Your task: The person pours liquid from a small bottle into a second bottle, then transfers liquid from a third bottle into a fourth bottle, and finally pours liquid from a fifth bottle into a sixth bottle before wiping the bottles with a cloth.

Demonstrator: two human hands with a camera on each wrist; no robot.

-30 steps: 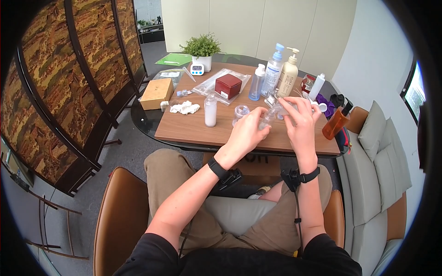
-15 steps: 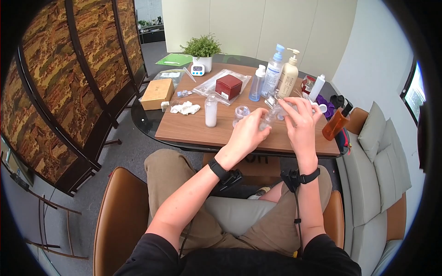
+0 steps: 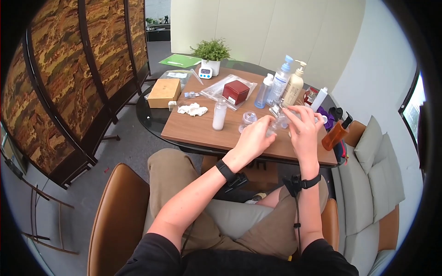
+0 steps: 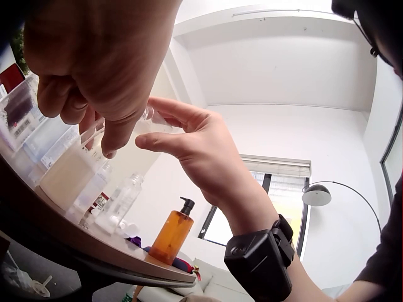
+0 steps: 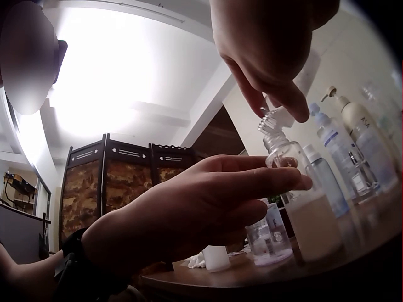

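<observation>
My left hand (image 3: 253,140) grips a clear bottle (image 5: 313,223) by its upper part, just below the neck. The bottle stands on the table, with cloudy, pale liquid in its lower half. Above it, my right hand (image 5: 271,56) pinches a translucent bottle (image 5: 307,77), tipped so that its threaded neck meets the mouth of the lower one. The right fingers hide much of this tipped bottle. An open clear jar (image 3: 249,118) stands just left of my left hand. Farther left is a frosted bottle (image 3: 219,116) with whitish contents.
Pump bottles (image 3: 293,87) stand behind the hands, and an amber pump bottle (image 3: 335,136) is at the right edge. A dark red box (image 3: 235,92) sits on a plastic bag. Crumpled tissue (image 3: 193,109), a tan box (image 3: 164,93), a timer (image 3: 206,72) and a potted plant (image 3: 211,49) are left.
The head view has shifted and tilted slightly. Both hands keep their grips and stay in nearly the same position over the table.
</observation>
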